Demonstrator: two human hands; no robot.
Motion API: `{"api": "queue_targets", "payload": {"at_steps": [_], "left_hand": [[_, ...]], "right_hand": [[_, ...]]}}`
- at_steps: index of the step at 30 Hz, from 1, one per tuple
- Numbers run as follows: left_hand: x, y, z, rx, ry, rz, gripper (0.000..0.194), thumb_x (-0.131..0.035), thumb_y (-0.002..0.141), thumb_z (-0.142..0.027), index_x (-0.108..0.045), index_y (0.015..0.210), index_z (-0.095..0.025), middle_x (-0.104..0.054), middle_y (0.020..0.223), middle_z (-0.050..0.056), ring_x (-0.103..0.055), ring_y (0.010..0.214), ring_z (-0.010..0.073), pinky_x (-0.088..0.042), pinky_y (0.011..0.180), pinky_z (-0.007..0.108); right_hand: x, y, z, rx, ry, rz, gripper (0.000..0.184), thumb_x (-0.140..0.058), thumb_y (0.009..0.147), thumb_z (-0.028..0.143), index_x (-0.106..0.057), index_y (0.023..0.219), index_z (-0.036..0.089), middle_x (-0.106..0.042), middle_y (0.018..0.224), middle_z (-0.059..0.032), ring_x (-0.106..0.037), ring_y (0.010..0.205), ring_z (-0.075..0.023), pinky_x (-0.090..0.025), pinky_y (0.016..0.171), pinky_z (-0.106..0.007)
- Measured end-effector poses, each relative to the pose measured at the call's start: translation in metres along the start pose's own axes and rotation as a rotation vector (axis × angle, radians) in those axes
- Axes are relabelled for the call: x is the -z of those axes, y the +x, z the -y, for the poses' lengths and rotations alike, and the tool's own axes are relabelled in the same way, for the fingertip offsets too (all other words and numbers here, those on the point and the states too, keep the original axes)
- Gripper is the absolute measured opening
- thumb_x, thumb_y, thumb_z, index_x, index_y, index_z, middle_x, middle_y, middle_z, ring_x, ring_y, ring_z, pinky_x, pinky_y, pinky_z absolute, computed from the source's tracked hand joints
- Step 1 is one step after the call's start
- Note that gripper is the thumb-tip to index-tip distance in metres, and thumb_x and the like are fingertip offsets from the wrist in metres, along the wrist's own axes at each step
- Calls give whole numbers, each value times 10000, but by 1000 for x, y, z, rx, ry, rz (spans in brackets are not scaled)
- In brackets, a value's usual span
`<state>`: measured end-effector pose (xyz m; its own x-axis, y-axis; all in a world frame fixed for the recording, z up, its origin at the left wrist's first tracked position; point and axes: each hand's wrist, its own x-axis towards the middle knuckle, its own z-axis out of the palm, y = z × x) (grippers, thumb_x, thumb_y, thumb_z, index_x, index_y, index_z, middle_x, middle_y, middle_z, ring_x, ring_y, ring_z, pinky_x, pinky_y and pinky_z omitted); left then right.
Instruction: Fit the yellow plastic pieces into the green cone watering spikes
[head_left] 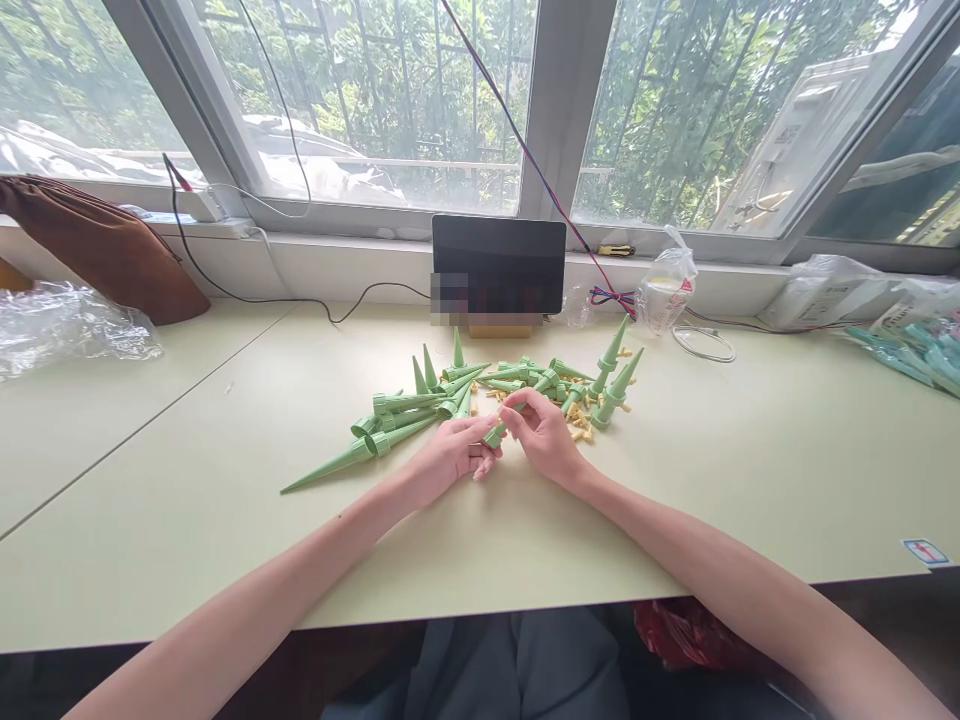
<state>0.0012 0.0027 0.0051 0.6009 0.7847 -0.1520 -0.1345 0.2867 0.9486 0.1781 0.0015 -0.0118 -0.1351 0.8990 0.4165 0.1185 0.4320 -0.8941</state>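
Close to the table's middle, my left hand [457, 455] is closed around the collar end of a green plastic watering spike [495, 435]. My right hand [546, 435] meets it from the other side, thumb and fingers pinched at a small yellow valve [500, 421] against the spike; the fingers cover most of it. Left of my hands lie several loose green spikes [330, 468], some pointing up. Behind my right hand is a heap of more spikes [551, 378] mixed with small yellow valves [581, 425]. Two spikes [616, 390] stand upright at the right with yellow valves at their sides.
A dark-screened tablet [499, 265] stands at the back by the window. Cables [330, 305], a plastic-wrapped cup [666, 290] and a yellow cutter [616, 250] are along the sill. A brown bag [97, 245] and clear plastic [71, 325] lie left, teal packets [915, 350] right.
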Motion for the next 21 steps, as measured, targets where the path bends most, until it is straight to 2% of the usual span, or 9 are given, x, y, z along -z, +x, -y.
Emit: {"api": "queue_targets", "payload": {"at_steps": [11,21], "left_hand": [[-5,-2,-1,-38,56,-66,367,-639,860,-486,-623,862,-119,-573,746,33,-445,512,78,-323,490,231],[-6,-3,-3,-20,38,-48,335,-597,882,-472,-599,861,-137,-554,723,23,-404,498,81,-287,483,234]], "right_hand": [[-4,0,4,-8,-27,-94,327,-632,866,511,-573,787,200,-585,734,-7,-548,652,-144,-453,563,-266],[-5,-1,4,19,-25,-142,312,-655,865,473,-636,735,190,-578,754,-21,-569,693,-151,-484,595,-276]]}}
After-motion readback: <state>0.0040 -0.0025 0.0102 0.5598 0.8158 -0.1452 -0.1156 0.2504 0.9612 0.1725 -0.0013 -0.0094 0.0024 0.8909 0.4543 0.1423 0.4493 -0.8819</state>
